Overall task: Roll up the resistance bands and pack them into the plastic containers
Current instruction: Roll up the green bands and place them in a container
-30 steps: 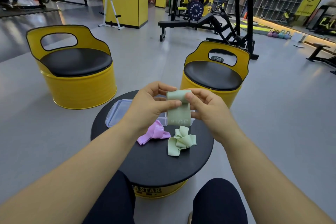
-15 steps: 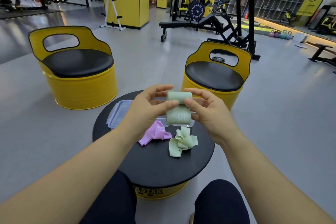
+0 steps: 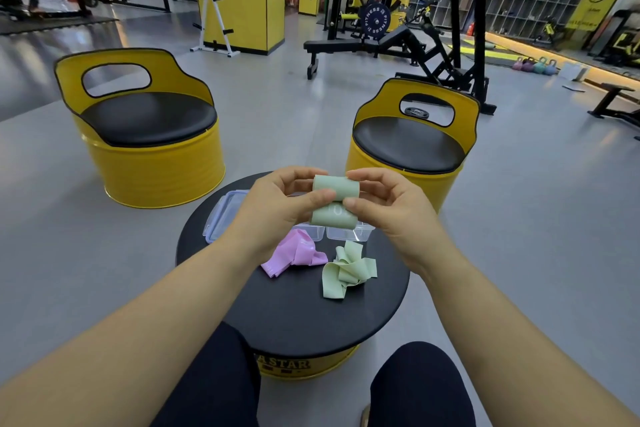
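Pinching the green band [image 3: 336, 188] between our left hand [image 3: 277, 210] and right hand [image 3: 393, 213] above the twelve o'clock side of the table [image 3: 294, 315], we have rolled its tail shorter, so packing into the containers [image 3: 349, 235] looks close.

The counter [image 3: 294, 319] is a round black top set on a yellow drum base [image 3: 311, 367] with gold lettering across its front, partly cut off by the top's edge. Near the middle lies a pink band [image 3: 294, 253] in a loose, crumpled heap. Just beside it, on its right, lies a pale green band [image 3: 346, 270], also crumpled, with folds sticking up. The 2 bands sit close together but apart. Behind them, toward the far edge, 2 clear plastic containers [image 3: 349, 235] stand side by side, their upper parts hidden. At the far left edge rests a flat clear lid [image 3: 223, 217] with a bluish rim.
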